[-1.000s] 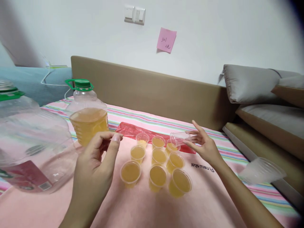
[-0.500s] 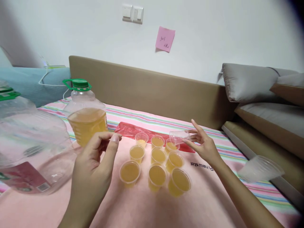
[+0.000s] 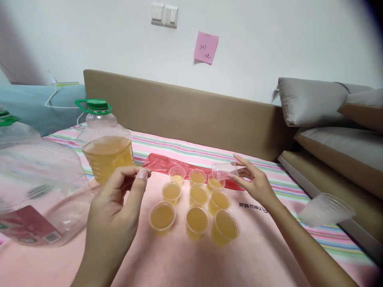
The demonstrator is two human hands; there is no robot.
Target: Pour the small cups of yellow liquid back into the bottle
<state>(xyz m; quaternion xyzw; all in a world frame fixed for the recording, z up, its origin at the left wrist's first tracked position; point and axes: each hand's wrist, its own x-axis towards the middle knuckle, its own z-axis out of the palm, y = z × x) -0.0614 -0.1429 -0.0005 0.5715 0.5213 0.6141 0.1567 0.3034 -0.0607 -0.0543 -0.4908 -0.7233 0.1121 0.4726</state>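
Note:
Several clear plastic cups of yellow liquid stand in rows on the pink cloth. The back-left cup holds less than the others. My right hand grips a clear cup by its base end, tipped sideways with its mouth to the left, above the back-right cup. My left hand is raised left of the cups, thumb and forefinger pinched together; whatever may be between them is too small to make out. Red plastic lies behind the cups.
A large green-capped bottle, partly full of yellow liquid, stands behind my left hand. Another large clear bottle is at the far left. Stacked clear cups lie at the right, beside cushions. A brown board runs behind.
The view has shifted slightly. My right forefinger has lowered a little toward the tipped cup, which stays in my right hand. My left hand keeps its pinch.

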